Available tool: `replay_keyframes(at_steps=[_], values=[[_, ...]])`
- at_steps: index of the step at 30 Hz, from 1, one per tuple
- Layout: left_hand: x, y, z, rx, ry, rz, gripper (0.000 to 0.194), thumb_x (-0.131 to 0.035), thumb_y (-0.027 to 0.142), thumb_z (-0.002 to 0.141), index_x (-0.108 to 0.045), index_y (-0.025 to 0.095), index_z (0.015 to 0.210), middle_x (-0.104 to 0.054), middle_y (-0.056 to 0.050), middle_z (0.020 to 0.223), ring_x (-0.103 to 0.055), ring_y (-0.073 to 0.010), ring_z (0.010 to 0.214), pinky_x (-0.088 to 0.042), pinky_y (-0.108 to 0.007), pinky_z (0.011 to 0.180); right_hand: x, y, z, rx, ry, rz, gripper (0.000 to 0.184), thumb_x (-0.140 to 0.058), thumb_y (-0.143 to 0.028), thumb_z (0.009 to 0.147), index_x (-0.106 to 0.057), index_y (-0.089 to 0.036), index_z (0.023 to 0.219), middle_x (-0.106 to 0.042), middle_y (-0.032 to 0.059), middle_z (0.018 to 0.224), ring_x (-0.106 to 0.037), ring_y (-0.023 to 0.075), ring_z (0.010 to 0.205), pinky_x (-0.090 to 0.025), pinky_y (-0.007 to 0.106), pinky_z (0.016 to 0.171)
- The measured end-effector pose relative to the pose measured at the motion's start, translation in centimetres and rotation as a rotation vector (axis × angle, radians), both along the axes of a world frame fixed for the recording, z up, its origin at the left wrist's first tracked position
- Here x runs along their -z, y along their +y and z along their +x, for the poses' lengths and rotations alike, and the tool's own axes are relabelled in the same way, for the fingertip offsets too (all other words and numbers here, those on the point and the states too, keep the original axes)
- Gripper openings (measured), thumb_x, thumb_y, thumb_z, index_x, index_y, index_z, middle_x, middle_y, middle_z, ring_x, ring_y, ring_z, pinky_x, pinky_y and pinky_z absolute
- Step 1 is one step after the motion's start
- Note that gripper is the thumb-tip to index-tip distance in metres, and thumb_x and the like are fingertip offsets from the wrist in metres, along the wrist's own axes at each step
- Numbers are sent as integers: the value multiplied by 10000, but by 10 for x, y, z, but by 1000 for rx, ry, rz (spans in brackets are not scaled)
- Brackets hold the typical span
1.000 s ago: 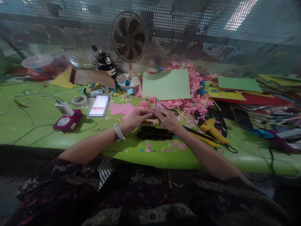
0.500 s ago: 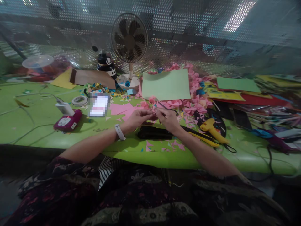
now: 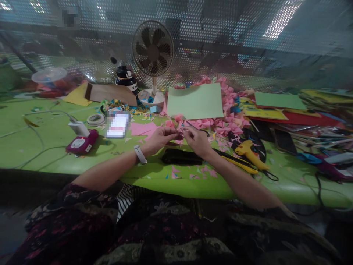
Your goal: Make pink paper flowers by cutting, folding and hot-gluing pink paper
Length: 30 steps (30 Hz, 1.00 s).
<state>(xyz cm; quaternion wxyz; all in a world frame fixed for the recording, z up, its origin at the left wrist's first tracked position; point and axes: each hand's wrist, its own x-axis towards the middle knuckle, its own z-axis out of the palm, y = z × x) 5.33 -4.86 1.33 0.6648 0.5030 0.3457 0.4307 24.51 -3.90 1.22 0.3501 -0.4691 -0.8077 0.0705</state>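
Note:
My left hand point(image 3: 162, 138), with a white watch on its wrist, has thumb and fingertips pinched together over the table. Close beside it, my right hand point(image 3: 198, 140) is closed, its fingertips nearly meeting the left ones. A small piece of pink paper point(image 3: 180, 131) shows between the fingertips; its shape is hard to make out against the pink pile behind. A thin dark tool, perhaps scissors, shows behind my right hand; whether that hand touches it is unclear. Below the hands lies a black stapler-like object point(image 3: 182, 156). Pink paper sheets point(image 3: 143, 129) lie left of my fingers.
Folded pink paper pieces point(image 3: 234, 127) are heaped behind, under a light green sheet point(image 3: 194, 101). A yellow glue gun point(image 3: 249, 152) lies right. A phone point(image 3: 118, 125), a tape roll point(image 3: 95, 119) and a purple power adapter point(image 3: 82, 142) with cables lie left. A fan point(image 3: 153, 51) stands behind.
The view has shifted slightly, so things sit a little lower and farther right. My hands stay together; the fingers of my right hand have moved slightly at the pink paper.

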Motion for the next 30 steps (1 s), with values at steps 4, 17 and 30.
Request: replay_keyframes(at_steps=[4, 17, 30], values=[[-1, 3, -3, 28, 14, -31, 258, -817, 281, 736, -727, 120, 916, -757, -89, 918, -724, -195, 907, -596, -329, 771, 1, 1, 2, 27, -155, 38, 307, -471, -311, 958, -704, -167, 1096, -759, 89, 849, -668, 213, 696, -430, 284, 644], [-1, 10, -10, 101, 61, -9, 313, -864, 270, 669, -733, 113, 906, -763, -82, 892, -730, -176, 853, -578, -344, 830, -4, 0, 2, -42, -164, -23, 323, -462, -303, 969, -695, -155, 1136, -765, 90, 875, -663, 200, 694, -439, 284, 653], [-7, 5, -7, 72, 90, 39, 365, -876, 389, 635, -738, 115, 833, -765, -79, 830, -729, -167, 798, -585, -343, 819, -5, -2, -1, -110, -71, -48, 273, -484, -290, 963, -715, -161, 1032, -763, 84, 851, -660, 187, 672, -440, 278, 631]])
